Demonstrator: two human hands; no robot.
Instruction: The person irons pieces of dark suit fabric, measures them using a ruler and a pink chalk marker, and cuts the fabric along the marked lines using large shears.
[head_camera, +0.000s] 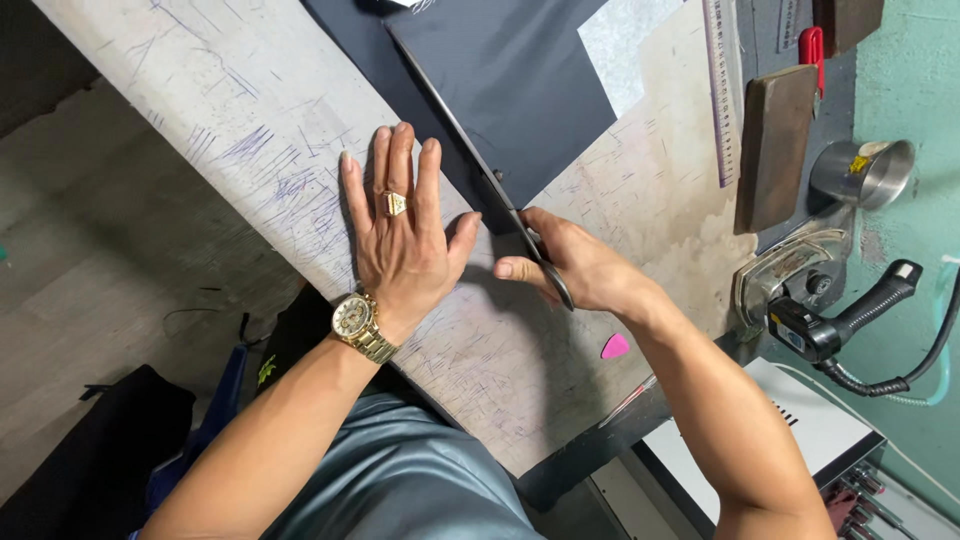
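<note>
The left hand (400, 235) lies flat on the pale, scratched surface (250, 110), fingers spread wide, holding nothing. It wears a gold ring and a gold watch. Just beside it, the right hand (575, 268) has its grip closed around the handles of big scissors (470, 150). The long blades point up along the edge of a dark cloth (520, 80) lying on the surface. A small pink chalk piece (614, 347) sits near the right wrist. Farther right rest a brown block (775, 145), an iron (800, 290) and a metal cup (868, 172).
</note>
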